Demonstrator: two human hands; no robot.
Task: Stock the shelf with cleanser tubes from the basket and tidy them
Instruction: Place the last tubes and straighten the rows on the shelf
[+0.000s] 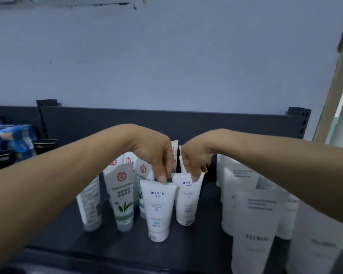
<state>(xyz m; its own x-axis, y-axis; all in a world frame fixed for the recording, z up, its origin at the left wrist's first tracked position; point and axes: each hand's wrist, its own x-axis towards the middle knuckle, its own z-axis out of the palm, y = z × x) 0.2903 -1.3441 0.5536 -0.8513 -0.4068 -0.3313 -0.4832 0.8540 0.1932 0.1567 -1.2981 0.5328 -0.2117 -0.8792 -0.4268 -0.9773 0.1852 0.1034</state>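
Observation:
Two white cleanser tubes with blue lettering stand cap-down mid-shelf. My left hand [158,159] reaches down from above and pinches the crimped top of the front tube [158,210]. My right hand [194,161] grips the top edge of the second tube [187,202], just behind and to the right. Left of them stand several white tubes with a red seal and green leaf [122,196]. More such tubes are partly hidden behind my hands. The basket is out of sight.
The dark shelf [202,244] has a dark back panel [107,119]. Large white tubes [255,230] crowd its right side, close under my right forearm. Blue packets [12,139] lie on the neighbouring shelf at far left. A pale wall rises behind.

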